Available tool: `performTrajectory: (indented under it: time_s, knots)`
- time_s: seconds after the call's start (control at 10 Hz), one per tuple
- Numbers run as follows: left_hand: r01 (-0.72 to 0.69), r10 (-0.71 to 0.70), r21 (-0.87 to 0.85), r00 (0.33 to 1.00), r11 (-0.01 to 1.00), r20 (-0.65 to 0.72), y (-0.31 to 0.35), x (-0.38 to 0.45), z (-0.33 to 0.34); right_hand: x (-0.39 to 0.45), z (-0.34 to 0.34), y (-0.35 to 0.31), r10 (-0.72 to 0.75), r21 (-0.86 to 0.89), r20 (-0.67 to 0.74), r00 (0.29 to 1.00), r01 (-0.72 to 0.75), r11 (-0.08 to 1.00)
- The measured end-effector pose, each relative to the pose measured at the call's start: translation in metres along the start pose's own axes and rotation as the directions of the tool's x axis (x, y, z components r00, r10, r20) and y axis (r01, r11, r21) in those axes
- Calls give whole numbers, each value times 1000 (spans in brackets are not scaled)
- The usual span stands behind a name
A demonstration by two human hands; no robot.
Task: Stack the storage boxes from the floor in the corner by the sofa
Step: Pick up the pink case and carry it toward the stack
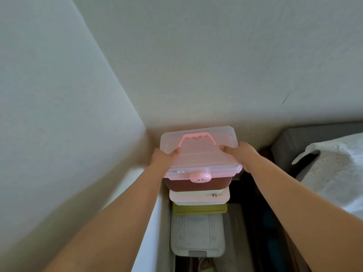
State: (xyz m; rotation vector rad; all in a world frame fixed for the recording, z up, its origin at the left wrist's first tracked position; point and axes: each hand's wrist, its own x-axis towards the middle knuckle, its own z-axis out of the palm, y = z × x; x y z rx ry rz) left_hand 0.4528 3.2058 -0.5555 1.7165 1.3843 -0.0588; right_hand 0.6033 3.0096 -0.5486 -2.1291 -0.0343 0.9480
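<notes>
A: Two hands on the pink box (200, 156)? Grip?
B: Yes. Left hand (163, 157) and right hand (240, 154) clamped its short ends, thumbs curled over the lid.
A: Location?
B: In the wall corner beside the grey sofa (290, 144), atop the stack: pink card box (200, 196), olive lid (200, 209), grey bin (196, 234).
A: Build?
B: Translucent plastic, rounded corners, scalloped pink handle (198, 139), round smiley latch (200, 176).

pink box (198, 154), olive lid (199, 208), grey sofa (290, 142)
</notes>
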Motion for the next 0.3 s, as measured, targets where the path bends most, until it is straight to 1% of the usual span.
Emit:
performTrajectory:
  time_s: [0.1, 0.2, 0.3]
  knots:
    - [-8, 18, 93, 994, 996, -109, 8, -18, 4, -15, -3, 1, -31, -96, -85, 996, 22, 995]
    - [-27, 54, 130, 976, 991, -211, 8, -44, 4, -37, -10, 7, -96, -160, -131, 987, 74, 984]
    - [-30, 64, 135, 966, 990, -250, 0, -83, 6, -73, -19, 11, -130, -194, -136, 982, 103, 976]
